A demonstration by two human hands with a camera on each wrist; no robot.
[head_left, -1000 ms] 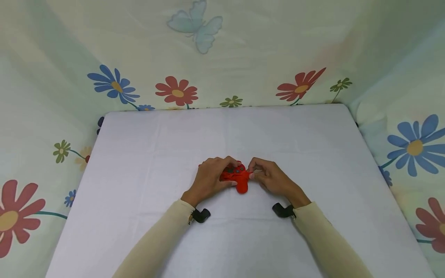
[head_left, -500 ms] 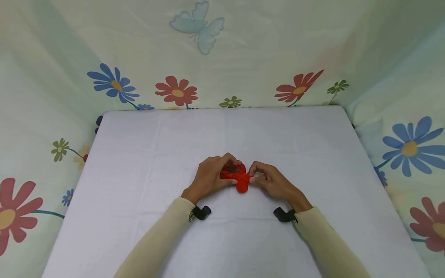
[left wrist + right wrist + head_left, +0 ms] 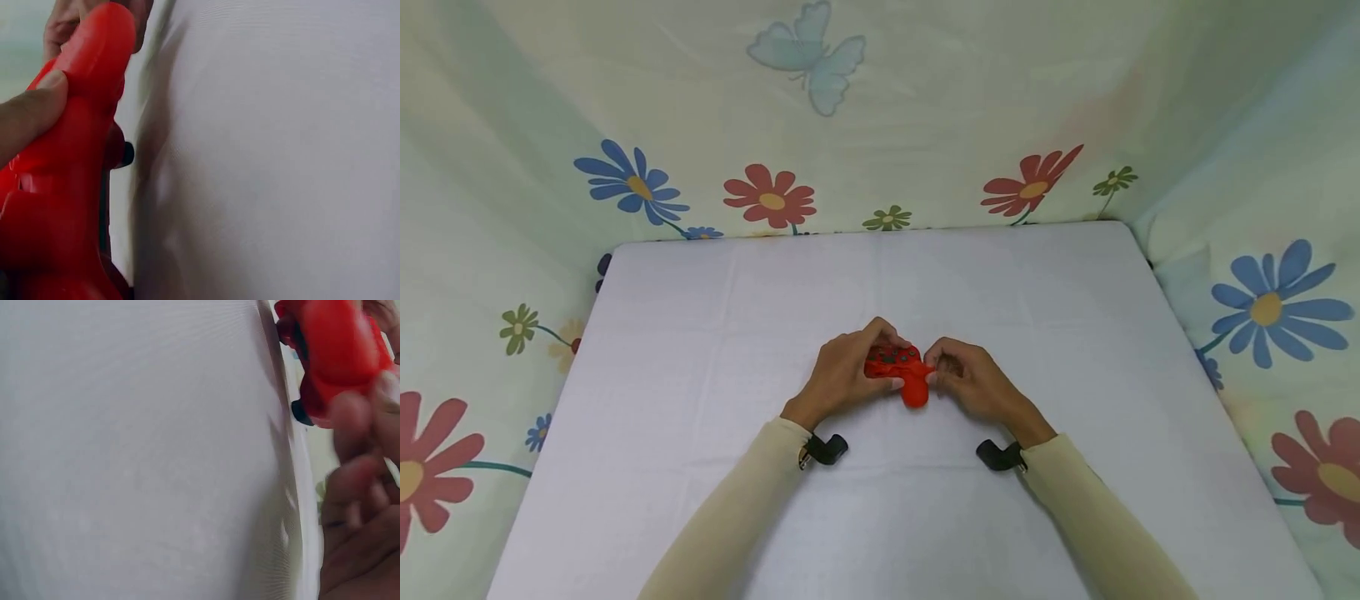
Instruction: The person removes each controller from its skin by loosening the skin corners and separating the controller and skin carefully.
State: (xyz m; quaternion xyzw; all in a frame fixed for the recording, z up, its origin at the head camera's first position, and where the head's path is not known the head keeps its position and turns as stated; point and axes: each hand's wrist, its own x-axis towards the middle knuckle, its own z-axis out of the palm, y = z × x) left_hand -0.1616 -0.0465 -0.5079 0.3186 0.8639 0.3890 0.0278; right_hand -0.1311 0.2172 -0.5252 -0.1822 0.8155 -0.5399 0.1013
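In the head view, a red game controller [image 3: 904, 356] with dark buttons is held over the middle of the table. A soft-looking red cover [image 3: 915, 392] wraps its near handle. My left hand [image 3: 838, 367] grips the controller's left part, fingers on the far side and thumb on the near side; that part is mostly hidden. At the right, my right hand [image 3: 981, 381] pinches the cover's edge between thumb and curled fingers. The left wrist view shows the left thumb [image 3: 47, 106] pressing on the red cover [image 3: 62, 206]. Blurred right fingers [image 3: 353, 422] touch the red handle [image 3: 340, 347] in the right wrist view.
A white cloth covers the table [image 3: 715, 308]. A curtain [image 3: 940, 108] printed with flowers and a butterfly hangs behind and at both sides. Black wrist cameras [image 3: 827, 448] sit at the cuffs of both cream sleeves [image 3: 730, 508].
The head view has shifted slightly. Both hands keep their hold on the controller and its cover. Around the near handle, the cover looks broader and less pulled out to the right.
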